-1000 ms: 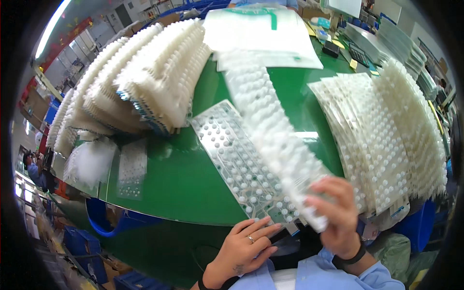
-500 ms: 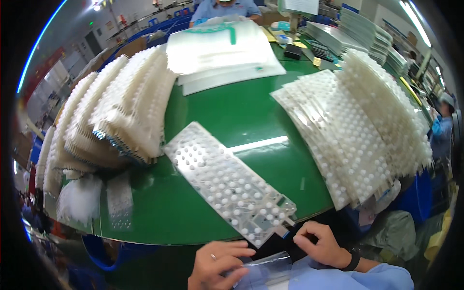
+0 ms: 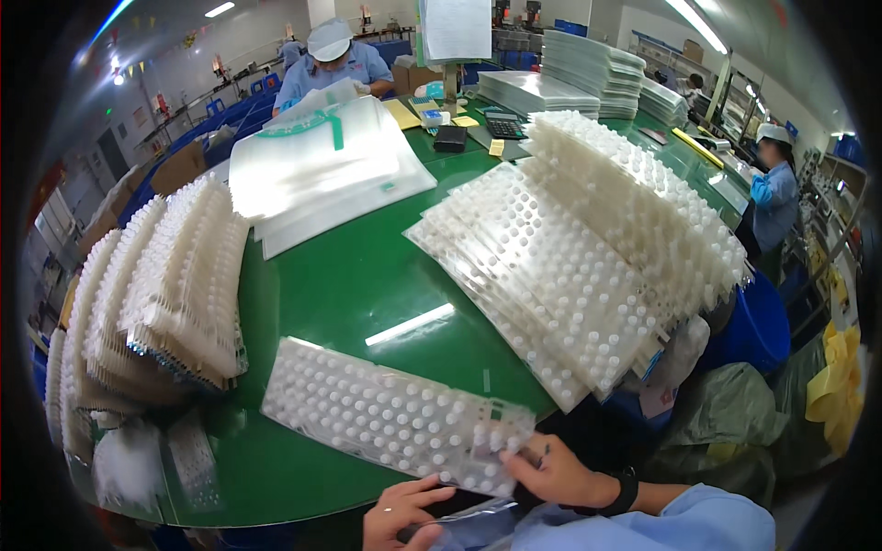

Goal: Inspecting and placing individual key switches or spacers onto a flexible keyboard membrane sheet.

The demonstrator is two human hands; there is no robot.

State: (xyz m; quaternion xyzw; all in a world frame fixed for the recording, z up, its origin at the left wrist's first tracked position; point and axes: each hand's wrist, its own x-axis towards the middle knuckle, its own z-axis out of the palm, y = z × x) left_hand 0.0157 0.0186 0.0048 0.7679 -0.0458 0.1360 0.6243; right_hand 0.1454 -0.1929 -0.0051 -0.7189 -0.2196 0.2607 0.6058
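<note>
A translucent keyboard membrane sheet [image 3: 386, 410] studded with white rubber domes lies aslant on the table near me, its right end at the front edge. My right hand [image 3: 571, 476], a black band at its wrist, pinches that right end, thumb on top among the domes. My left hand [image 3: 400, 516] is just below the sheet's front edge, ring on one finger, fingers apart and the tips close to the domes; whether they touch cannot be made out. Clear plastic film [image 3: 473, 531] lies by my left hand, over my lap.
Dome-covered sheets stand in stacks at left [image 3: 184, 275] and lie fanned at right [image 3: 560, 275] on the green table [image 3: 322, 303]. Clear bags [image 3: 322, 174] lie at the back, where a co-worker [image 3: 335, 69] sits. A blue bin [image 3: 758, 321] stands at right.
My right hand has moved onto the sheet's right end and taken hold. The sheet has turned to lie more crosswise. My head view has shifted right and up.
</note>
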